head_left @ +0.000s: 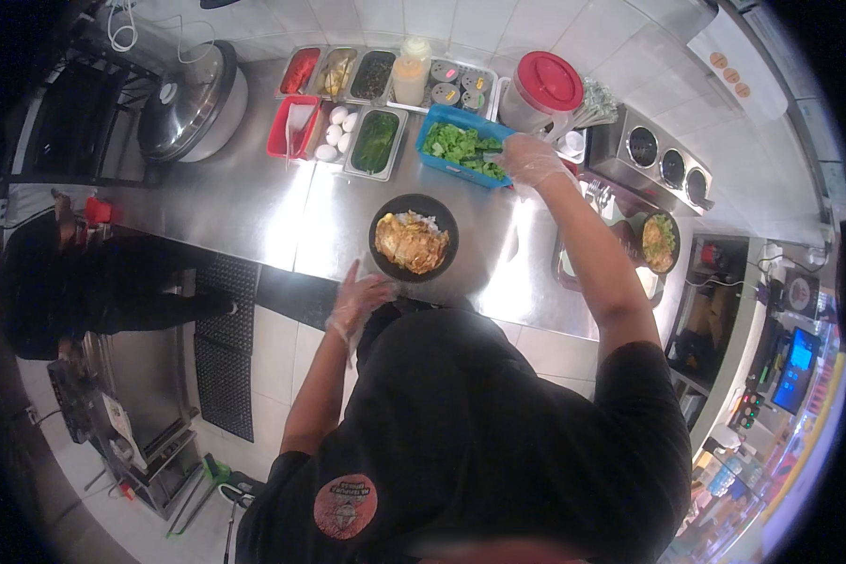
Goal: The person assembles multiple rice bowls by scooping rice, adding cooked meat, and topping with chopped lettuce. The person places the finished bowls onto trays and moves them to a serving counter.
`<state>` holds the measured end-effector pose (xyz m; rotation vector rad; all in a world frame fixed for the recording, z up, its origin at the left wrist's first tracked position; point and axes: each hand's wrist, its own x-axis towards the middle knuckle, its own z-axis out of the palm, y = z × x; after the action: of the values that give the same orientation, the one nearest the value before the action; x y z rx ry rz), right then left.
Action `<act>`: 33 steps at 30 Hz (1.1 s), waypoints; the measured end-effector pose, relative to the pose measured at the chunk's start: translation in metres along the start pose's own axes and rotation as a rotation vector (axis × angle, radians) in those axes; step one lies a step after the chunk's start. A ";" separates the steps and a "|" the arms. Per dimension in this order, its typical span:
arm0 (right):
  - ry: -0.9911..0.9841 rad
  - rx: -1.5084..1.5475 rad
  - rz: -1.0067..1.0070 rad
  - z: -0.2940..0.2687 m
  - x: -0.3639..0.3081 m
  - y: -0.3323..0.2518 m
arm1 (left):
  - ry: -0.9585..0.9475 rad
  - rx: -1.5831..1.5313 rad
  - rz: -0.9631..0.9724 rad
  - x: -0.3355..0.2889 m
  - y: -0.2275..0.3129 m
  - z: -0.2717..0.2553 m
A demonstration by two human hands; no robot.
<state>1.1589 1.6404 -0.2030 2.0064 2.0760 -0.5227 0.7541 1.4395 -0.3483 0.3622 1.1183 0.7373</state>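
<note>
A black bowl (378, 267) holds white rice topped with browned, sliced meat (412, 246). It sits near the front edge of the steel counter. My left hand (359, 299), in a clear plastic glove, hovers at that edge just left of and nearer than the bowl, fingers apart and holding nothing. A blue bin (451, 170) of cut green lettuce (453, 143) stands behind the bowl. Over its right end reaches my gloved right hand (533, 160), fingers bent closed at the leaves. Something dark shows at its fingertips, too small to name.
Left of the bin are eggs (335, 132), a tray of green leaves (377, 143), a red container (291, 127) and a sauce bottle (411, 73). A red-lidded pitcher (547, 89) and another filled bowl (659, 242) stand right. A large cooker (193, 103) and a person (85, 273) are left.
</note>
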 end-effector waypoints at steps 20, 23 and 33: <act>0.314 0.145 0.045 -0.004 -0.043 -0.025 | 0.021 1.759 -0.022 -0.079 -0.035 -0.321; 0.308 0.136 0.108 -0.008 -0.053 -0.033 | -0.337 1.681 -0.222 -0.079 0.052 -0.226; 0.280 0.120 0.211 -0.007 -0.064 -0.044 | 0.135 -0.003 -0.245 0.040 0.103 -0.374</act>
<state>1.1196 1.5837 -0.1667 2.4578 1.9840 -0.3522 0.3887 1.5054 -0.4673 0.1699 1.2625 0.5523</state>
